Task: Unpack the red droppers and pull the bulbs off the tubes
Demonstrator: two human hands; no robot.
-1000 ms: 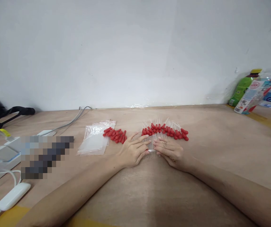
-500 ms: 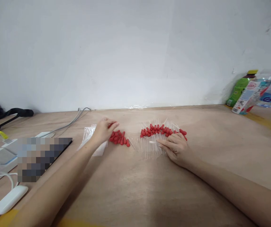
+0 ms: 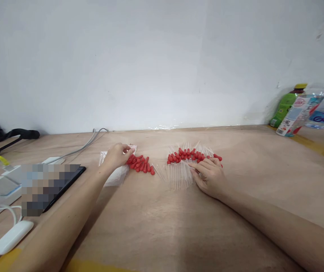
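My left hand (image 3: 118, 155) has its thumb and fingers pinched together at the left end of a pile of red rubber dropper bulbs (image 3: 143, 165). Whatever lies between those fingertips is hidden. Beneath that wrist is a clear plastic bag (image 3: 116, 176). My right hand (image 3: 209, 174) rests over the right side of a row of clear dropper tubes (image 3: 177, 177), thumb and forefinger closed on a thin clear tube that shows only faintly. Behind the row lie several droppers with red bulbs (image 3: 189, 153) fitted, their clear stems pointing toward the wall.
A phone (image 3: 62, 189) and a white power strip (image 3: 0, 200) with cables lie at the left. Black straps (image 3: 17, 135) sit at the far left. Several bottles, one a green bottle (image 3: 285, 107), stand at the back right against the wall.
My left hand has moved left and slightly down, to the left edge of the red bulb pile. My right hand stays almost in place; the tube at its fingertips shows less clearly.
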